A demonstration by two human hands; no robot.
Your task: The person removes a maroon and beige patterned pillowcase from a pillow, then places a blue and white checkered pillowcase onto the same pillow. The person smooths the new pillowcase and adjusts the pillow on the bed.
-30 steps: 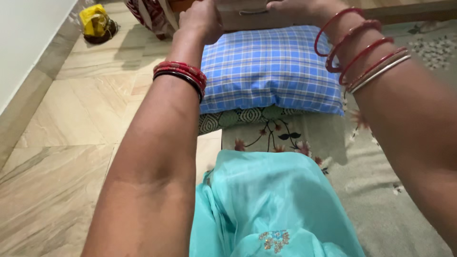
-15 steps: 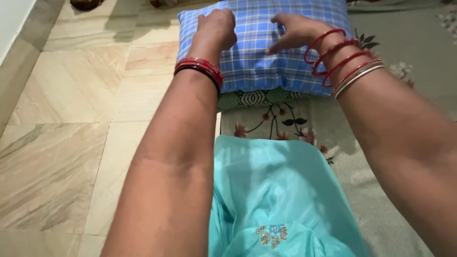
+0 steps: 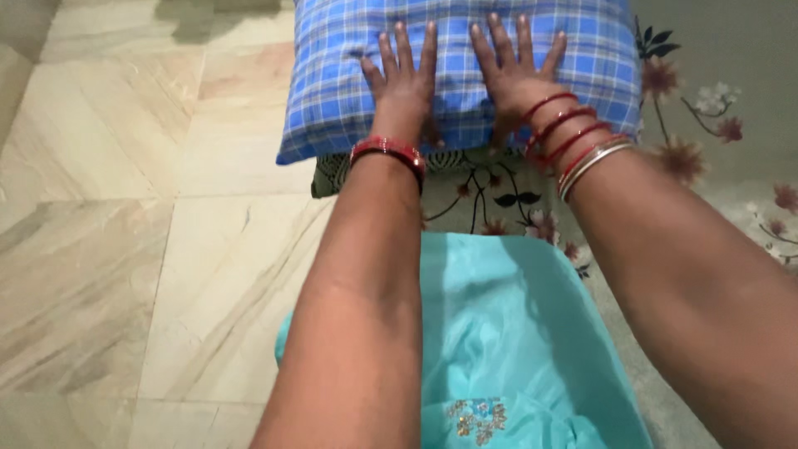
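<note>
Both hands have flattened, fingers spread: left hand (image 3: 405, 81) and right hand (image 3: 515, 71) press the blue checked fabric pillow (image 3: 332, 91) on the floral mat (image 3: 706, 108), beside the beige marble floor (image 3: 125, 208).

A home: checked pillow (image 3: 332, 75) on floral bedding (image 3: 706, 141) beside tiled floor (image 3: 125, 208).

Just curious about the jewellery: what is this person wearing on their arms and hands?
Both forearms are bare, without sleeves. The left wrist carries a tight stack of red bangles. The right wrist carries several thin red bangles plus silver-coloured ones. No rings show.
</note>
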